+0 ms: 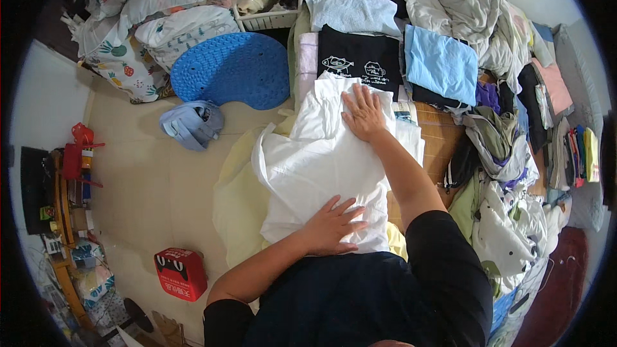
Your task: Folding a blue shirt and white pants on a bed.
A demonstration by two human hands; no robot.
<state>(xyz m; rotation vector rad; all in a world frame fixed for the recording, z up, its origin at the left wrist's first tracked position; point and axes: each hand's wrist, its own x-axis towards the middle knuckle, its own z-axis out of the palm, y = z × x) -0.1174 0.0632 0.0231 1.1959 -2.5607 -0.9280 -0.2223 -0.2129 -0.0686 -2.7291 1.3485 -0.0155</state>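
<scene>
A white garment (315, 160) lies spread in front of me, with creases across it and a loose fold hanging out at its left side. My left hand (333, 226) rests flat on its near end, fingers spread. Farther up, my right hand (364, 112) presses flat near the far right edge, its fingers apart too. Just beyond the garment's far end is a folded black T-shirt (340, 42) with white line drawings. Pale yellow cloth (238, 199) shows from under the garment's left side. Whether the garment is a shirt or something else I cannot tell.
Right of the T-shirt lies a folded light blue garment (441, 64); a loose heap of clothes (508, 218) covers the right side. At left, a blue textured board (228, 67) leans by stuffed bags (122, 64). A blue-grey cloth bundle (193, 125) and a red stool (180, 274) are on the floor.
</scene>
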